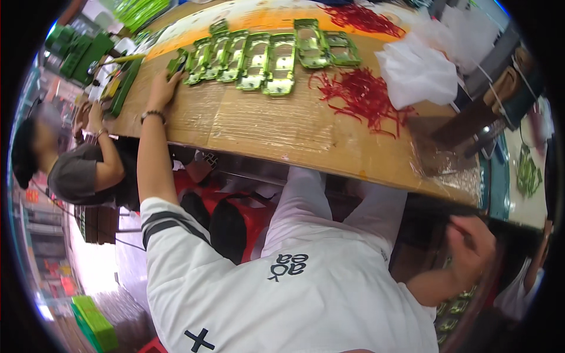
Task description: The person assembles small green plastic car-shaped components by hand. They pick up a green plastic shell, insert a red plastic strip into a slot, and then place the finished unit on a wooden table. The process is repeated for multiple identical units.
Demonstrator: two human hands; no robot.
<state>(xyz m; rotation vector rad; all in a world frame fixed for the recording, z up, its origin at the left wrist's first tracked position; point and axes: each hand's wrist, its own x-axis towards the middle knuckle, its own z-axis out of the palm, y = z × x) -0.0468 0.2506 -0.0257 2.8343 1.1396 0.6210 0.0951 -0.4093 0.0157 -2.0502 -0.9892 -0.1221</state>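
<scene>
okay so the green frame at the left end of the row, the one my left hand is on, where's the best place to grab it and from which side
Probably its left long edge, coming from the left. That end green frame leans against the next frame in the row, so only its left side is free, right where your left hand rests. A pinch grip across that thin rim, thumb on the open face, should lift it clear.

The one view is from the head, looking steeply down. It sees the table (282, 129) and, close below, the lap.

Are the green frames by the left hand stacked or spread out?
Spread out: the green frames lie in an overlapping row along the table, the left hand touching the end one.
</scene>
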